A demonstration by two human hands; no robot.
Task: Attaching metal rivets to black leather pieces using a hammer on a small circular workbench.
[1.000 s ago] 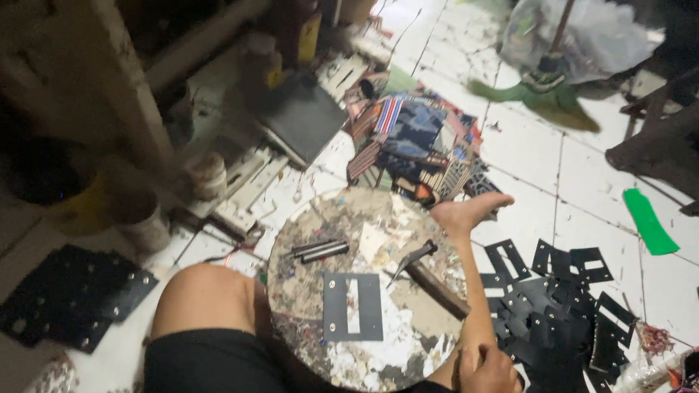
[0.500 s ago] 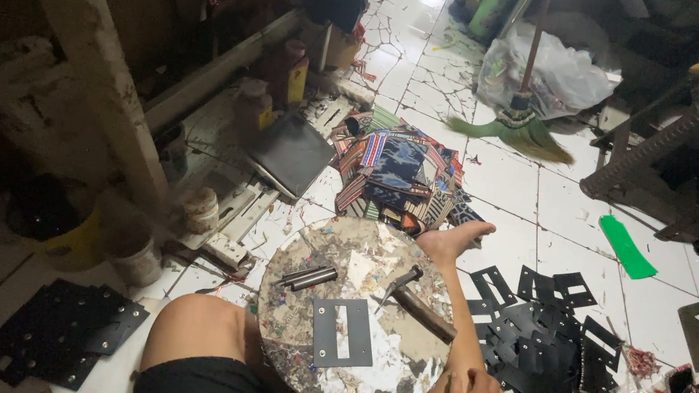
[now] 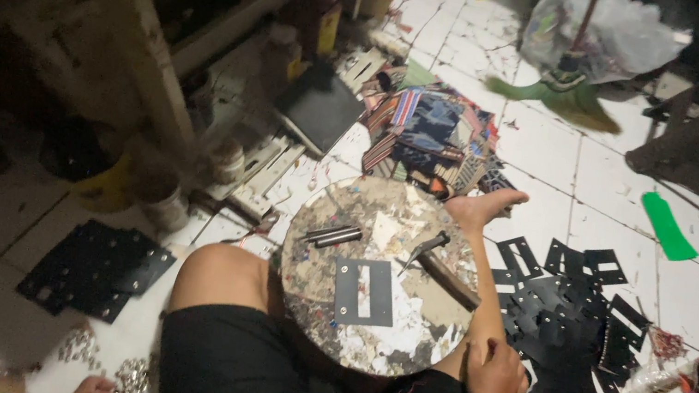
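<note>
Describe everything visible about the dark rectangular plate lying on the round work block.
The dark plate is a thin, flat rectangle, seemingly metal, with one large rectangular cut-out at its middle and small holes near its corners. It lies flat, slightly askew, on the scarred round block, below the hammer and two rods, touching neither. No hand touches it; the right hand rests beside the block.

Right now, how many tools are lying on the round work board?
2: a hammer on the right side, and a pair of metal rods at upper left. A black plate lies between.
</note>
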